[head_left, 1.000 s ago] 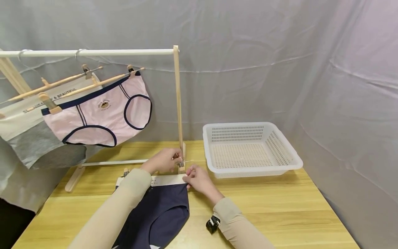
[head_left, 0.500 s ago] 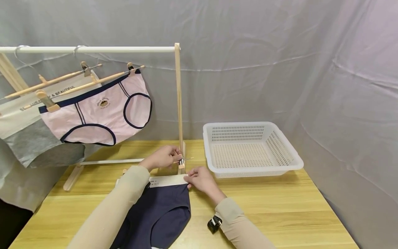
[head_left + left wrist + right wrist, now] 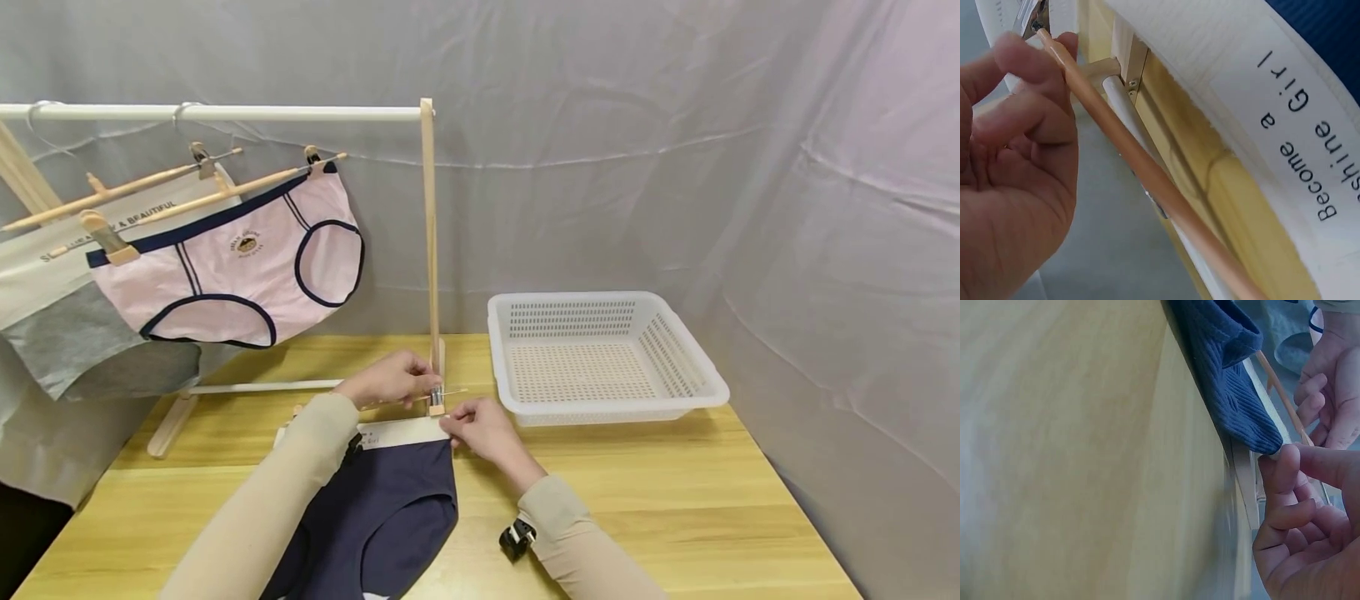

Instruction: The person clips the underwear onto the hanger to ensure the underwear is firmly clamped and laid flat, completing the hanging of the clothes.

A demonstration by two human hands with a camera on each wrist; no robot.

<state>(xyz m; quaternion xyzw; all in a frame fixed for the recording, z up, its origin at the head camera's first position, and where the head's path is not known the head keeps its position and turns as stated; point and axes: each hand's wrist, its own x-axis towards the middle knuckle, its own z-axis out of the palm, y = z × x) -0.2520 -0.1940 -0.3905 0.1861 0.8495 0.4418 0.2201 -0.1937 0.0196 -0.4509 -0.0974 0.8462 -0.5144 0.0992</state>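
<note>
Navy briefs (image 3: pixel 397 500) with a white waistband hang from a clip hanger (image 3: pixel 1129 150), low over the front of the table. My left hand (image 3: pixel 393 379) pinches the hanger's right-hand clip (image 3: pixel 437 402), just above the waistband's right corner. That corner is pinched between the thumb and fingers of my right hand (image 3: pixel 483 429). Printed letters on the waistband (image 3: pixel 1291 125) show close up in the left wrist view. In the right wrist view, the ribbed navy cloth (image 3: pixel 1235 394) runs up to my right fingertips. My left forearm covers much of the waistband's left part.
On a rack with a white rail (image 3: pixel 300 112) hang pink briefs (image 3: pixel 247 258) with navy trim and grey-and-white briefs (image 3: pixel 97 333), both on clip hangers. A white plastic basket (image 3: pixel 607 412) stands right of the rack on the wooden table (image 3: pixel 675 500).
My left hand has brought the clip slightly down, closer to the waistband's corner. My right hand keeps its pinch on that corner, almost in the same place.
</note>
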